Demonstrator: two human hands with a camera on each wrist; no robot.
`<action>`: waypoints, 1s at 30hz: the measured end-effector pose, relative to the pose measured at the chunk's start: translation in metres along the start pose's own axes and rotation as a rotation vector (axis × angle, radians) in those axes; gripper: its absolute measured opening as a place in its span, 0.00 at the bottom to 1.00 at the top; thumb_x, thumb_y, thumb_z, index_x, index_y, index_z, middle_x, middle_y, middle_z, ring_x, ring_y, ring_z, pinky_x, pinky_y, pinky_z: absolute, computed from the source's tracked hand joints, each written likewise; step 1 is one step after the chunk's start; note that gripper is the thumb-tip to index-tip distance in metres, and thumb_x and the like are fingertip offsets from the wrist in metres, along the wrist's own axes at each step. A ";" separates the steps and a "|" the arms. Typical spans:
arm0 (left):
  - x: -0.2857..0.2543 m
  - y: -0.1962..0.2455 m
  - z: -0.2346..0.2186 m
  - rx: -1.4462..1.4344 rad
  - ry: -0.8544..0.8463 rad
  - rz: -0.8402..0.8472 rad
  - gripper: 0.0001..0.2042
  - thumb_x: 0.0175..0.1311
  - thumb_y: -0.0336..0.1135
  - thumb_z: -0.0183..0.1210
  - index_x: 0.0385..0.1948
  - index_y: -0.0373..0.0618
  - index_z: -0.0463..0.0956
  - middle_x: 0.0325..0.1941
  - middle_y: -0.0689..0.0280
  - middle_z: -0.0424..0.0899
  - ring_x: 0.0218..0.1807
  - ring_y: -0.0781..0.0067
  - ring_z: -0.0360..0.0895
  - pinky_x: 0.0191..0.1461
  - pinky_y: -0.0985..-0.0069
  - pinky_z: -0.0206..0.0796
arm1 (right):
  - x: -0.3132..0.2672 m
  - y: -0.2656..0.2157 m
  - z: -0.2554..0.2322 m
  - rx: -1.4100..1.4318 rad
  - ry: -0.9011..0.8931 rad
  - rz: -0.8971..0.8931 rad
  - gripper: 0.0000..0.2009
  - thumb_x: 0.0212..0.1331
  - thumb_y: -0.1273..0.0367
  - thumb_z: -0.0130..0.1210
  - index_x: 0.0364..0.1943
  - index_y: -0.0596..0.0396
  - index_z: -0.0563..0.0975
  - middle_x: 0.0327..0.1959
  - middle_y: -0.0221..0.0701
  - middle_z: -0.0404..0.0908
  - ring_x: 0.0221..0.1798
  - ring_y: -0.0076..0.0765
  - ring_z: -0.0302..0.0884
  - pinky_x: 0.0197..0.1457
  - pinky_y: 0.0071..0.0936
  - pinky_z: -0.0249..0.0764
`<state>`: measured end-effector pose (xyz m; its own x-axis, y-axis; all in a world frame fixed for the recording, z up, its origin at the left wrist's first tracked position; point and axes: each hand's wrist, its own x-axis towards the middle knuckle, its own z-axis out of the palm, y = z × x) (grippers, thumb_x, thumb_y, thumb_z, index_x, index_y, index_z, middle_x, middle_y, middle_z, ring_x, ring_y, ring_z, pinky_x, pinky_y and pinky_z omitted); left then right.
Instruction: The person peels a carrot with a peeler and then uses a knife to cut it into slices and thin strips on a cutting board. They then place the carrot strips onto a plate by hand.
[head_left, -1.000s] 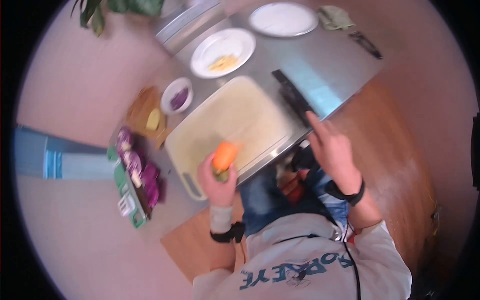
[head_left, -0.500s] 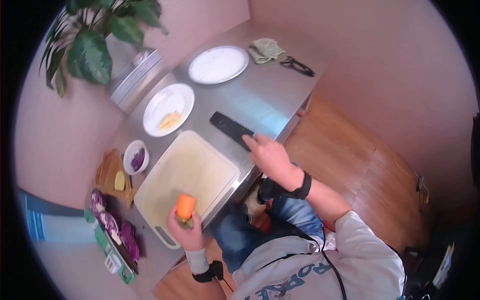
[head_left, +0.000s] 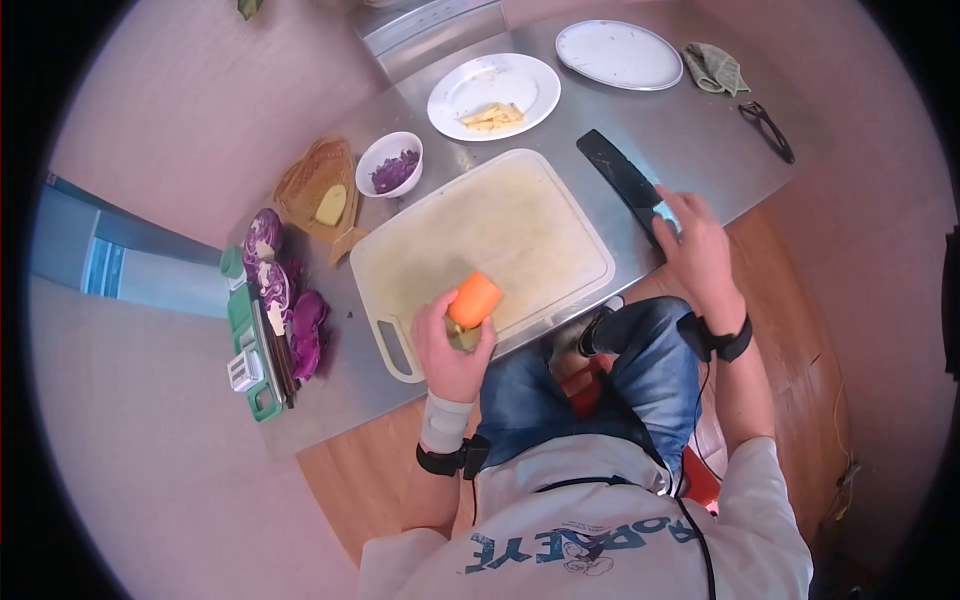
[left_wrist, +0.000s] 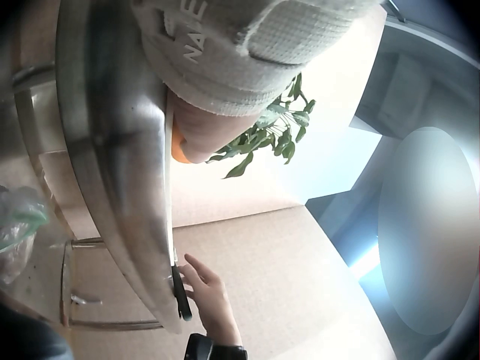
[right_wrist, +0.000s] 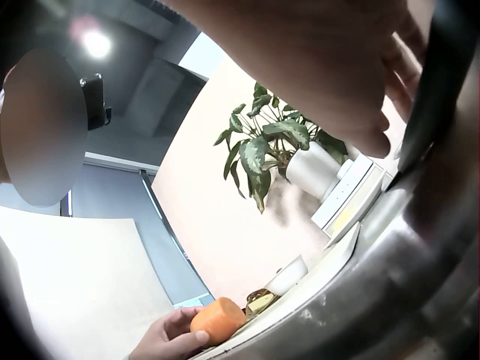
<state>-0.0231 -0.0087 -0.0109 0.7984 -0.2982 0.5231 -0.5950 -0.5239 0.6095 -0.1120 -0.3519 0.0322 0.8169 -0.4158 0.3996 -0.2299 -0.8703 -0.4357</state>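
Observation:
My left hand (head_left: 445, 350) grips an orange carrot chunk (head_left: 474, 299) upright at the near edge of the pale cutting board (head_left: 480, 225); the right wrist view shows the carrot chunk (right_wrist: 217, 319) in those fingers. A black knife (head_left: 622, 178) lies on the steel table to the right of the board. My right hand (head_left: 685, 240) rests on the knife's near end with fingers stretched over it. In the left wrist view the right hand (left_wrist: 208, 294) lies at the knife (left_wrist: 181, 296) by the table edge.
A white plate with yellow strips (head_left: 493, 90), an empty plate (head_left: 618, 52), a green cloth (head_left: 715, 68) and black scissors (head_left: 767, 128) sit at the back. A bowl of purple cabbage (head_left: 390, 162), cabbage pieces (head_left: 285, 300) and a green slicer (head_left: 250, 345) lie left.
My right hand has come down onto the knife's near end. The left hand still holds the carrot at the board's near edge. The head view has swung.

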 end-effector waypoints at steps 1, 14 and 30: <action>-0.001 0.000 0.000 -0.004 -0.007 -0.010 0.28 0.55 0.30 0.74 0.60 0.43 0.75 0.56 0.55 0.81 0.59 0.46 0.76 0.68 0.54 0.67 | 0.008 0.013 -0.003 -0.034 0.036 -0.012 0.23 0.63 0.68 0.65 0.64 0.51 0.81 0.56 0.43 0.83 0.57 0.55 0.81 0.59 0.46 0.79; -0.007 -0.010 0.002 -0.122 -0.060 -0.028 0.29 0.48 0.23 0.72 0.55 0.45 0.69 0.58 0.57 0.82 0.62 0.48 0.75 0.71 0.56 0.65 | 0.146 0.291 -0.044 -0.640 0.016 0.326 0.32 0.68 0.60 0.60 0.77 0.40 0.68 0.72 0.43 0.74 0.75 0.57 0.70 0.73 0.53 0.72; -0.007 -0.009 -0.003 -0.090 -0.103 -0.015 0.30 0.48 0.24 0.70 0.55 0.47 0.66 0.57 0.57 0.82 0.60 0.52 0.78 0.79 0.46 0.58 | 0.172 0.352 -0.019 -0.574 -0.036 0.310 0.21 0.72 0.65 0.49 0.66 0.50 0.78 0.56 0.51 0.85 0.63 0.63 0.80 0.65 0.53 0.76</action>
<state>-0.0238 0.0006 -0.0181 0.8098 -0.3734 0.4527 -0.5852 -0.4566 0.6702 -0.0626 -0.7341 -0.0373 0.6824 -0.6696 0.2932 -0.6953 -0.7184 -0.0224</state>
